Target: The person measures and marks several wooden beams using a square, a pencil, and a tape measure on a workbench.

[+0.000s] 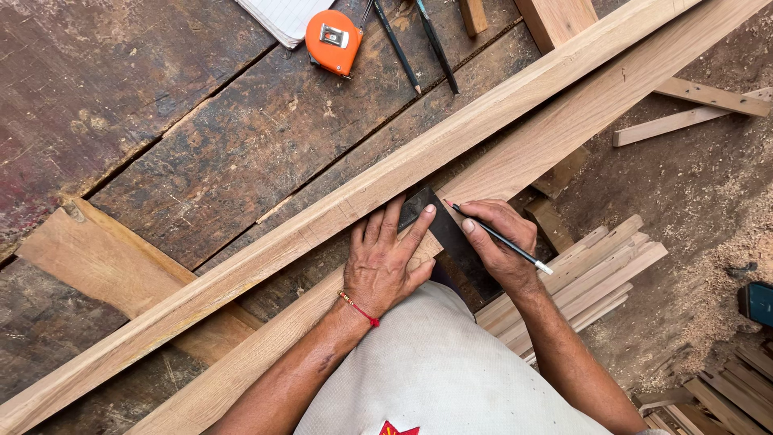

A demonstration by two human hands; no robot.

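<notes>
Two long pale wooden planks (338, 205) lie side by side, running diagonally across a dark, worn workbench (161, 105). My left hand (385, 262) presses flat on a dark metal try square (451, 238) laid on the nearer plank (555, 129). My right hand (501, 242) holds a dark pencil (503, 239) with its tip at the square's edge. A red thread is tied around my left wrist.
An orange tape measure (333, 39), a notepad (282, 16) and two pencils (415, 44) lie at the bench's far side. A stack of thin wood strips (596, 274) sits below my right hand. Sawdust and offcuts (684, 121) cover the floor on the right.
</notes>
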